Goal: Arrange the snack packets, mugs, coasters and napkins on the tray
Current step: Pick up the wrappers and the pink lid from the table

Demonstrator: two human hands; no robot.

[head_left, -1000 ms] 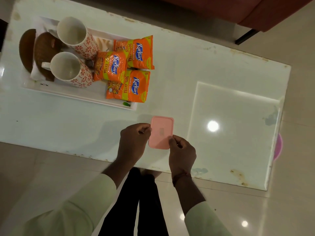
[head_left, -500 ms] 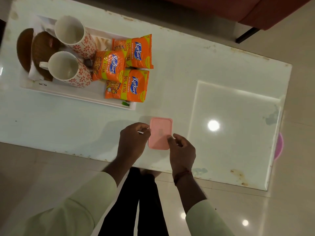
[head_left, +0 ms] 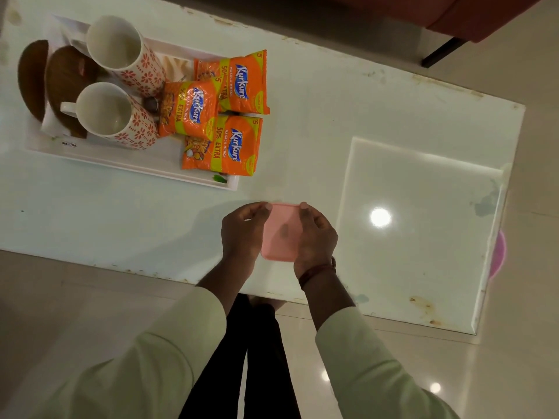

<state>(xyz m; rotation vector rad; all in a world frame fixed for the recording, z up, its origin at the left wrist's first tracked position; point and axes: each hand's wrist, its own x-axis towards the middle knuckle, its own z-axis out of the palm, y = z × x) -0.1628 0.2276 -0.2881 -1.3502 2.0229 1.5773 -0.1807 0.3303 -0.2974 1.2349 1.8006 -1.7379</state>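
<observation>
**Pinching a pink lid (head_left: 279, 234) beside the tray (head_left: 121, 163)**

Held by its side edges between left hand (head_left: 242, 234) and right hand (head_left: 317, 237), each grip curled on it, just off the tray's near right corner. On the tray: snack packets (head_left: 223, 146), mugs (head_left: 102, 108), coasters (head_left: 68, 77), napkins (head_left: 50, 125).

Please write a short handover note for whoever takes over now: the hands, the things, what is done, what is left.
Hands: left hand and right hand both grip the pink lid near the table front edge.
On the tray: two mugs, three snack packets, two coasters, a napkin.
Done: these appear placed.
Left: perhaps tidying; the lid's place is unclear.
</observation>
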